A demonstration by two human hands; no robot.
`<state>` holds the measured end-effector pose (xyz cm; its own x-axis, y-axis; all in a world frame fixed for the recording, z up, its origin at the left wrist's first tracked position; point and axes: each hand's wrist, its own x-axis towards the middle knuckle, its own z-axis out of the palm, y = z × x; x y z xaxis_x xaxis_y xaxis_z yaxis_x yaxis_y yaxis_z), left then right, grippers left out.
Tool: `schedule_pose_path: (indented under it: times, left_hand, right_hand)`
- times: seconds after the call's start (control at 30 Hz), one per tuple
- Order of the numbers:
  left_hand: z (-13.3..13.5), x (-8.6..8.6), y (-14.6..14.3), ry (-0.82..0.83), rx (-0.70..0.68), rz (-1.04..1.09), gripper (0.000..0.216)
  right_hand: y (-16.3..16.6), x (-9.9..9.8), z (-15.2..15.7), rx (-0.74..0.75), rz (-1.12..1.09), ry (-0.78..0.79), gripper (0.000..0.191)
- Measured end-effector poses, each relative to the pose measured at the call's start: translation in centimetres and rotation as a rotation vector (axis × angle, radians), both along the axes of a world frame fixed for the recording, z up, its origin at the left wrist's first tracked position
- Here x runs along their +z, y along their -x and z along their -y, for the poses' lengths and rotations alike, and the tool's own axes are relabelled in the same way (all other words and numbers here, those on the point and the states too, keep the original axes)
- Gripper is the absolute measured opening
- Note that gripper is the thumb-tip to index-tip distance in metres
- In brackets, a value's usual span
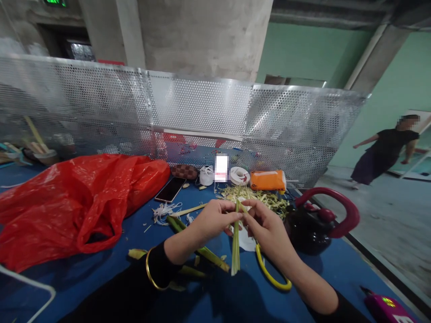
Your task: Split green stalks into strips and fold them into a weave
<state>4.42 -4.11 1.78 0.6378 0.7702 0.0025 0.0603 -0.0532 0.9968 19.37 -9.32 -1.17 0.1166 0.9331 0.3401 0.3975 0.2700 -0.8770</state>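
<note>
A bundle of pale green plant strips (236, 251) hangs downward between my hands, its lower end fanned out. My left hand (213, 220) pinches it near the top between thumb and fingers. My right hand (264, 224) is closed at the same spot, its thumb and index finger on the bundle's upper end. Below my right hand lies a yellow loop-shaped handle (274, 276); the rest of that object is hidden. Green stalk pieces (212, 259) lie under my left forearm. Behind my hands is a heap of shredded plant scraps (259, 197).
A red plastic bag (84, 193) covers the left of the blue table (202, 305). Behind stand a phone (171, 189), a tape roll (239, 175) and an orange packet (268, 180). At right is a dark kettle (310, 229). A person (387, 148) walks beyond the perforated metal screen (202, 103).
</note>
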Motion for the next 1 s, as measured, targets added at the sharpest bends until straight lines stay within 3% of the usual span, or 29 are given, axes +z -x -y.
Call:
schedule_pose_path:
  times: [0.27, 0.4, 0.53, 0.8, 0.9, 1.0]
  left_hand:
    - [-0.2, -0.3, -0.4, -0.003, 0.108, 0.01, 0.013]
    - [-0.3, -0.7, -0.6, 0.023, 0.233, 0.101, 0.019]
    - [-0.6, -0.7, -0.4, -0.031, 0.271, 0.134, 0.017]
    - [-1.1, -0.8, 0.0, -0.037, 0.129, -0.024, 0.02]
    - [-1.3, -0.7, 0.4, 0.074, 0.018, -0.073, 0.021]
    - [-1.4, -0.7, 0.8, 0.164, -0.103, -0.096, 0.023]
  right_hand:
    - [-0.3, 0.0, 0.3, -0.06, 0.163, -0.049, 0.009]
    - [-0.1, -0.1, 0.4, -0.076, 0.3, -0.085, 0.011]
    - [-0.1, -0.2, 0.5, -0.089, 0.442, -0.11, 0.015]
    - [-1.2, 0.8, 0.5, -0.229, 0.924, -0.364, 0.025]
    - [-1.6, 1.6, 0.4, -0.184, 1.04, -0.484, 0.028]
    - [-1.9, 2.1, 0.3, -0.108, 1.031, -0.498, 0.026]
